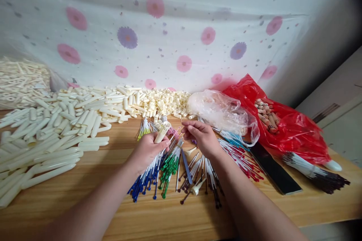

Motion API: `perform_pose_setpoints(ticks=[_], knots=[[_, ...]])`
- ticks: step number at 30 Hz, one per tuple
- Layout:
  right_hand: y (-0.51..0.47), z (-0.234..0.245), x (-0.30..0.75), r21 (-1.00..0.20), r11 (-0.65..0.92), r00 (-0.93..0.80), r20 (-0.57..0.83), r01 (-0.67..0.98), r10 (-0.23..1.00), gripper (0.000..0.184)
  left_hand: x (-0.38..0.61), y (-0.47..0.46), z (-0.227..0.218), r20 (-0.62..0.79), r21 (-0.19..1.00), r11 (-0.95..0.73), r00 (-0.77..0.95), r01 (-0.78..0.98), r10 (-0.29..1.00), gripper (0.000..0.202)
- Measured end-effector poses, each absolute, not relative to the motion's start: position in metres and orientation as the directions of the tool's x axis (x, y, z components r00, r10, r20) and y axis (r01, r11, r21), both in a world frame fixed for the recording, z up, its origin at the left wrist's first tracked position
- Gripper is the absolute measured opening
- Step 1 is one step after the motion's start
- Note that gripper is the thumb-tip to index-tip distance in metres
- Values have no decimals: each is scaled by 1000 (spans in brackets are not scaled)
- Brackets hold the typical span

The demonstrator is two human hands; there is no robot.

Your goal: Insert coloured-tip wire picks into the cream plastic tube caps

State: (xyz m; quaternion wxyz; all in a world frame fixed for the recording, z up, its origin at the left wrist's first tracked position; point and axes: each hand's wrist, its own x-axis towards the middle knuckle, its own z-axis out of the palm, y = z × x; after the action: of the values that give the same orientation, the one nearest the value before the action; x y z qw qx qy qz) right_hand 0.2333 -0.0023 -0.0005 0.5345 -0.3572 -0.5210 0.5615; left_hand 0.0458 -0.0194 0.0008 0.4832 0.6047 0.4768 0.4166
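Flowery cloth [169, 45] hangs behind our wooden bench [121, 212]. We see one cream tube [162, 134] poking up, tilted, from our left hand [149, 150], which is closed around it. Our right hand [204, 138] is near, fingers curled; we can't tell if it pinches anything. Blue sticks [149, 179] lie below.

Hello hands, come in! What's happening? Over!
Left hand: gripping cream tube. Right hand: raised beside it, hold unclear. Green-tipped sticks spread below.
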Motion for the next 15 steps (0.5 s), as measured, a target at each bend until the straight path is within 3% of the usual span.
perform_pose_setpoints(ticks=[15], knots=[[-14,1,221,-938,335,-167,346,-89,923,14,49,-26,-5,-62,982,104,255,-156,965,23]])
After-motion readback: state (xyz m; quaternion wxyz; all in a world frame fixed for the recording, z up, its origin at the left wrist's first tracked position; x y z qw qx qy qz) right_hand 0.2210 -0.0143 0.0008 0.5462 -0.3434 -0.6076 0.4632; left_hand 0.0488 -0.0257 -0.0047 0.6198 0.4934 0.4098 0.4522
